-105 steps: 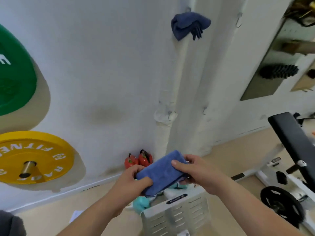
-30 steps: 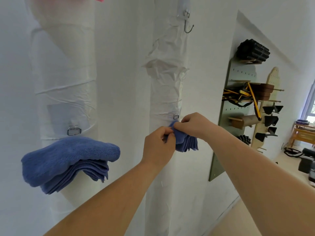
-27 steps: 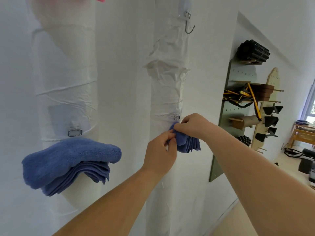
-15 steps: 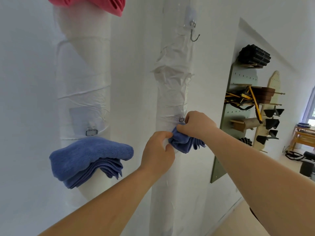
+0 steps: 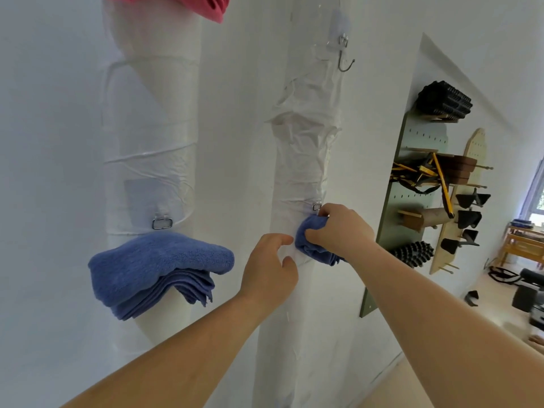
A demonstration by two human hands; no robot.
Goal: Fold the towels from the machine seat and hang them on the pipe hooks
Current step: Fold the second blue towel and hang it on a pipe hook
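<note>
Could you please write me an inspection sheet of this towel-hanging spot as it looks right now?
Surface: white wall with two wrapped pipes, left pipe and right pipe.
Job's things: folded blue towel hangs on the left pipe; small blue towel is at the right pipe's lower hook; upper hook is bare; red towel hangs above.
Clutter: nothing seen.
Grippers: right hand grips the small towel; left hand is open beside it.
Cables: nothing seen.
Surroundings: pegboard holds gym accessories.
</note>
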